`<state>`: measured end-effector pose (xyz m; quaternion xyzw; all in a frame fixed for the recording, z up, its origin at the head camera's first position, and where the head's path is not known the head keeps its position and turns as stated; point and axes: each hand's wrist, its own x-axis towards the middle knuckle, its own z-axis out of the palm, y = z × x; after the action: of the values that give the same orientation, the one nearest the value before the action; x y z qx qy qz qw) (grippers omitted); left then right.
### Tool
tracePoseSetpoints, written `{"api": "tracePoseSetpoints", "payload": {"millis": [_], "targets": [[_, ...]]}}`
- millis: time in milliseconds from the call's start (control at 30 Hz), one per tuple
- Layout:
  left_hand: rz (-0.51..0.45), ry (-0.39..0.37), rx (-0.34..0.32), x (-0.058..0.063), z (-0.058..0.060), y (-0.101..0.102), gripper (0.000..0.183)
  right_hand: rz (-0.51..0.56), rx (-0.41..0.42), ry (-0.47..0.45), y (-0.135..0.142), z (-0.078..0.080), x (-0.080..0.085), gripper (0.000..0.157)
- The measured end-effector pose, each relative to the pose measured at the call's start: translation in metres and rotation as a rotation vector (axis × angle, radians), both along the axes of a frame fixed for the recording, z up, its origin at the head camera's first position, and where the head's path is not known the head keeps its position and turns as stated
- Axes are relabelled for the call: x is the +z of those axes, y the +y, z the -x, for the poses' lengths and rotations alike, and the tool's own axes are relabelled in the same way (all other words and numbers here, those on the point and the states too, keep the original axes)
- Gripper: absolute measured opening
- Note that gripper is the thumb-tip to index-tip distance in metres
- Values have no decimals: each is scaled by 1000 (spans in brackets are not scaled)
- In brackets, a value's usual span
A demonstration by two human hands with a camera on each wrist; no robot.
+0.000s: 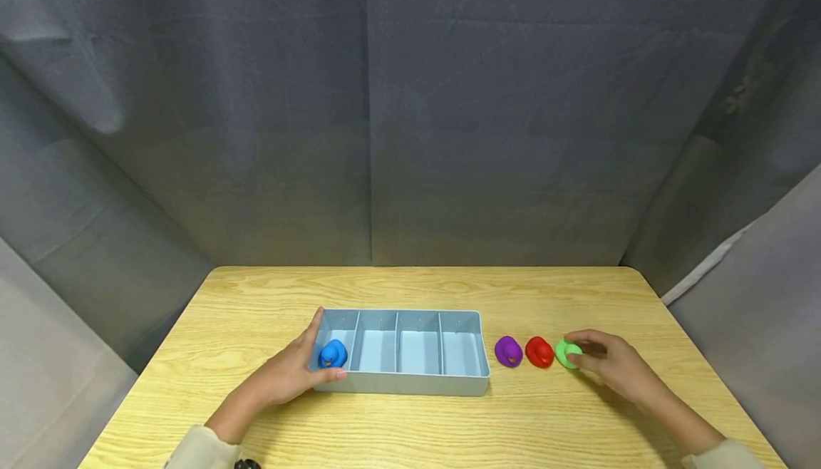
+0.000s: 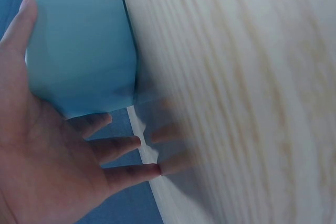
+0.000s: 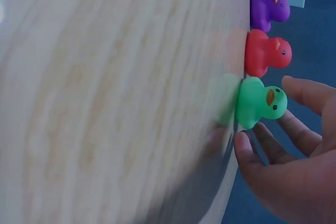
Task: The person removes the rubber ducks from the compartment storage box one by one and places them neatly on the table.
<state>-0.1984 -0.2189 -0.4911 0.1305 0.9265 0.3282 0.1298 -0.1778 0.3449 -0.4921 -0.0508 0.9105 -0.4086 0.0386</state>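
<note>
In the head view my left hand [image 1: 288, 373] spans the left end of a pale blue box [image 1: 410, 383] with four compartments, thumb along the front wall and a finger at the back corner. A blue rubber duck [image 1: 333, 353] sits in the leftmost compartment. From the left wrist, the box end lies between the thumb and the other fingers, which stretch out straight. My right hand [image 1: 612, 366] surrounds a green rubber duck [image 3: 255, 103], thumb and fingers parted around it. Beside that duck stand a red rubber duck [image 3: 265, 53] and a purple rubber duck [image 3: 268, 11].
The wooden table [image 1: 398, 433] carries the box and ducks; the three loose ducks line up to the right of the box. Grey curtains [image 1: 487, 134] hang behind and at both sides. A small dark object [image 1: 246, 464] shows by the left sleeve.
</note>
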Motion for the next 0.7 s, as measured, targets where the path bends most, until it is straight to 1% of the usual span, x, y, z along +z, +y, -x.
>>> {"api": "tracePoseSetpoints", "payload": {"millis": [133,300,467,567,700], "targets": [[1,0,1,1,0,1,121,-21,-7,23,0,1,6,48],[0,-2,1,1,-1,1,121,-28,-11,21,0,1,13,50],[4,2,1,1,-1,1,122,-33,-11,43,-3,1,21,47],[7,5,3,1,-1,1,122,-54,-4,74,-6,0,25,45],[6,5,5,2,-1,1,122,-77,-2,92,-12,0,32,44]]}}
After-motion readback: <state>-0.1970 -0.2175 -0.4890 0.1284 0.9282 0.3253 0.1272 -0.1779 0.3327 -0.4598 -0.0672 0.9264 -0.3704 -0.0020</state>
